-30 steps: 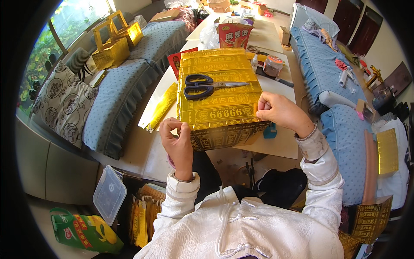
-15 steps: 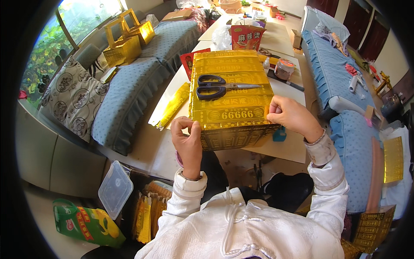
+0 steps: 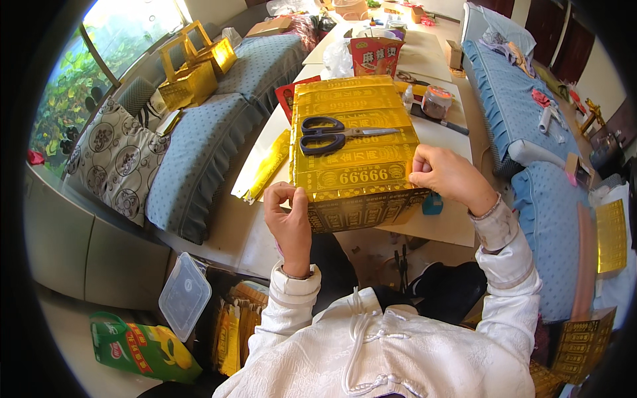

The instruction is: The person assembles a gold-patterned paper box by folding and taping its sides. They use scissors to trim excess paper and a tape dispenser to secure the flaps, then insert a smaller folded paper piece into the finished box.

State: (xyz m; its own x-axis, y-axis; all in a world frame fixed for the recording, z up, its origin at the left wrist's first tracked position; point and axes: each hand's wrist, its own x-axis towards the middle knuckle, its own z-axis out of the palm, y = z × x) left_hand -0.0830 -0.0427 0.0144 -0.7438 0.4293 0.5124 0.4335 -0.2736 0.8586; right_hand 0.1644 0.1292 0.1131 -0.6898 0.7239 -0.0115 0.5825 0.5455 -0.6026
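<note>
A gold foil paper box (image 3: 358,99) stands at the near end of the long table, its top made of printed gold strips. The near left corner of its top edge is pinched between thumb and fingers of my left hand (image 3: 287,211). My right hand (image 3: 451,176) pinches the near right corner in the same way. Across the top lie scissors (image 3: 332,134) with dark handles, blades pointing right. A folded gold paper strip (image 3: 269,166) rests on the table left of the box.
Beyond the box are a red packet (image 3: 375,56), a jar with a red lid (image 3: 436,103) and a knife (image 3: 451,126). Blue-covered sofas (image 3: 192,159) flank the table. Gold baskets (image 3: 189,85) sit on the left one. A green bag (image 3: 142,348) and a plastic lid (image 3: 186,296) are low at left.
The view has shifted slightly. Both hands keep their pinch at the box's near corners, and the scissors stay on top.
</note>
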